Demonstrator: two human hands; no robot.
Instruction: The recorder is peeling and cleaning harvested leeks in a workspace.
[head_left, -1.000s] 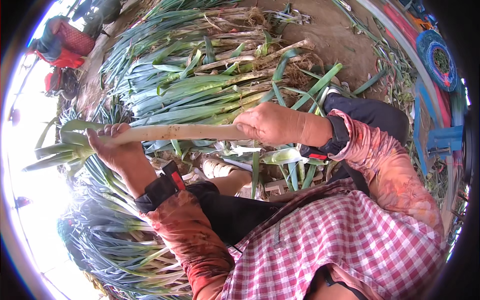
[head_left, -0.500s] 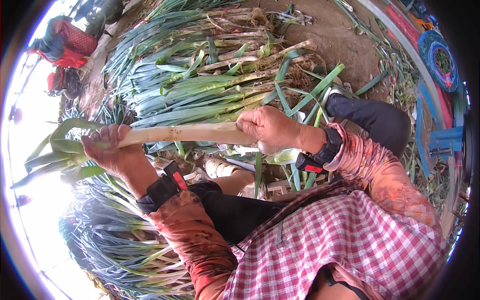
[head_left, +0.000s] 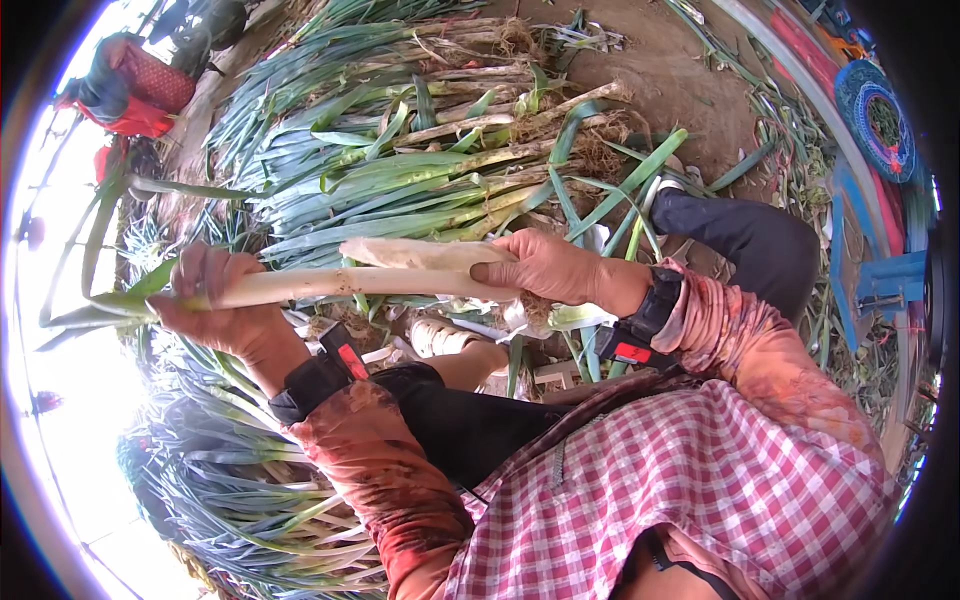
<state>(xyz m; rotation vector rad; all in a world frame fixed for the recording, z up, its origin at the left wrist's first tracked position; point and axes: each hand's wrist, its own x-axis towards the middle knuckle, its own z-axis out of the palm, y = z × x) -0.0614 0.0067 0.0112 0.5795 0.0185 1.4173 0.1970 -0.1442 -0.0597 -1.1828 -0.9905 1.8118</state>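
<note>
A long leek (head_left: 370,283) lies level between my hands, its white shank in the middle and green leaves at the left. My left hand (head_left: 222,300) is closed round the shank where it turns green. At the root end, my right hand (head_left: 560,268) grips with its thumb on top. A pale outer layer (head_left: 410,252) stands loose from the shank along its far side and runs back to my right hand. Part of the root tuft (head_left: 535,310) shows under that hand; the rest is hidden.
A large heap of untrimmed leeks (head_left: 400,190) lies beyond my hands, roots to the right. Another pile (head_left: 260,490) is at lower left. A blue metal frame (head_left: 890,280) and a round woven mat (head_left: 878,122) stand at the right. Loose leaves litter the dirt floor (head_left: 680,80).
The outer layer has come partly away from the shank. My right hand has shifted slightly right and down. The green leaves at the left have swung upward.
</note>
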